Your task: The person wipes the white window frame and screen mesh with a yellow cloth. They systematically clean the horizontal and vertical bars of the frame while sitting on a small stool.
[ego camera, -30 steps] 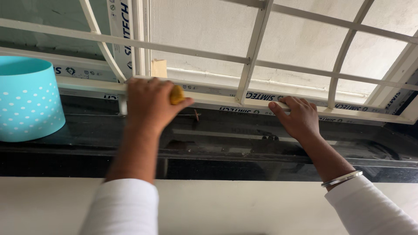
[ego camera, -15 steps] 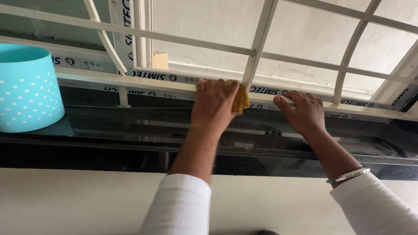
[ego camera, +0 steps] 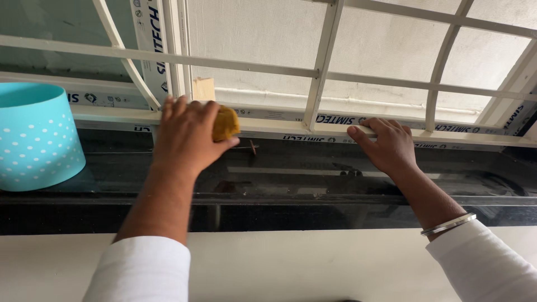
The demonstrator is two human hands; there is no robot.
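Observation:
My left hand (ego camera: 187, 137) presses a small yellow cloth (ego camera: 225, 123) against the lower white bar (ego camera: 279, 126) of a window grille, close to a vertical frame post. My right hand (ego camera: 386, 145) rests further right on the same bar, fingers curled over its edge, nothing held in it. A thin metal bangle (ego camera: 450, 224) sits on my right wrist. Both arms wear white sleeves.
A turquoise polka-dotted tub (ego camera: 36, 134) stands upside down on the glossy black sill (ego camera: 313, 179) at the left. A small dark speck (ego camera: 253, 147) lies on the sill below the bar. White grille bars (ego camera: 321, 61) cross the window above. A pale wall (ego camera: 307, 263) runs below the sill.
My left hand slid right along the bar with the cloth, then back left to near the frame post. My right hand stayed in place.

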